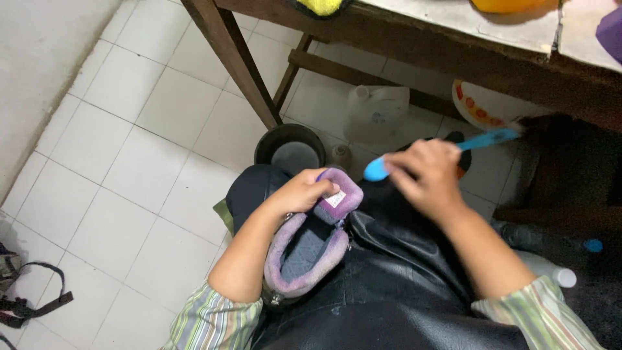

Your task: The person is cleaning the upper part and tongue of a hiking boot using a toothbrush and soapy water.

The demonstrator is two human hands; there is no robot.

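A purple shoe [304, 256] with a grey insole rests on my lap, opening facing up. My left hand [301, 191] grips it by the raised tongue near the toe end. My right hand [424, 175] holds a blue-handled brush [483, 139] crosswise, a little above and to the right of the shoe. The brush's rounded handle end [374, 170] pokes out to the left of my fingers. A black glossy apron [389, 285] covers my lap.
A dark wooden table [414, 45] stands ahead, one leg slanting down beside a black bucket [289, 148]. A white plastic jug [376, 113] and a patterned basin [483, 107] sit under it. Black straps [29, 291] lie on the white tiled floor at left. A white bottle [551, 269] lies at right.
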